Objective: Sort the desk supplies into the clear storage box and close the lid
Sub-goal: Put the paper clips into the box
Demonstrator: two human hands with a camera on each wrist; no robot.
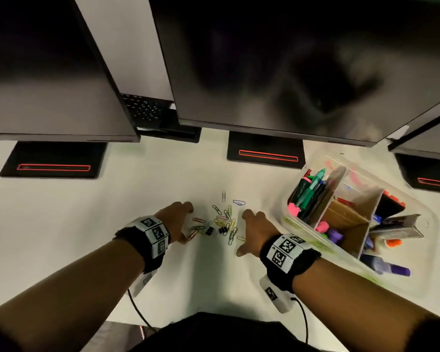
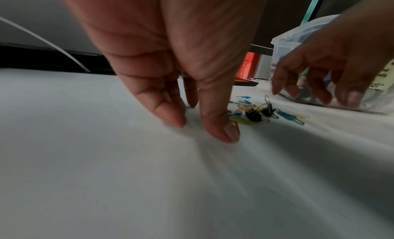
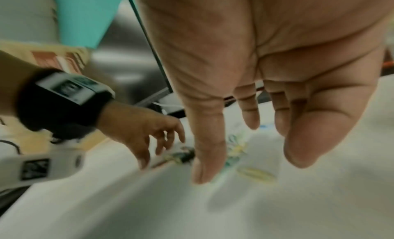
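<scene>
A pile of coloured paper clips with two black binder clips lies on the white desk between my hands. My left hand stands on the pile's left side, fingers straight and pointing down, fingertips touching the desk. My right hand is at the pile's right side, fingers relaxed and spread just above the desk, holding nothing. The clear storage box sits at the right, lid off, with cardboard dividers, holding markers, highlighters and pens. Binder clips show in the left wrist view too.
Three dark monitors hang over the back of the desk; their black bases stand behind the clips. A stray blue clip and a pale one lie beyond the pile. The desk edge is near my body.
</scene>
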